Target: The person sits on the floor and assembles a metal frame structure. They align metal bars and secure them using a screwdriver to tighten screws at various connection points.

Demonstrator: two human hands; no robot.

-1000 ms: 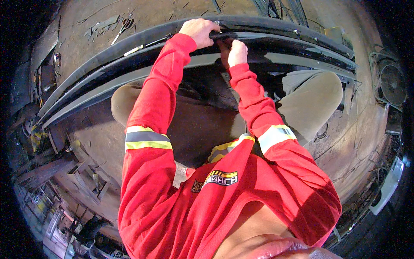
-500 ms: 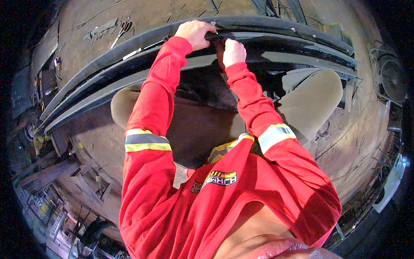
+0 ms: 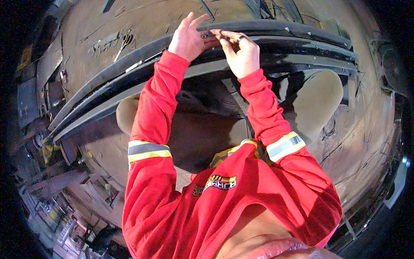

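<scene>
Over the long, dark, curved strips in front of me, my two hands meet. My left hand is raised with its thumb-side fingers spread apart. A small, round, metallic-looking piece shows at its fingers; its kind is too small to make out. My right hand has its thumb and forefinger drawn together against the left hand's fingertips. What is between them is hidden. A dark ring shows on a right finger. Several small shiny fasteners sit along the strips to the right.
A thin tool with a white handle lies along the strips at left. Scissors rest on the brown floor beyond, near dark scraps. My bent knees flank the near side. A round fan-like object stands far right.
Both hands have lifted from the strip. The left hand has opened its fingers and turned; the right has moved slightly right, its fingers now reaching to the left hand.
</scene>
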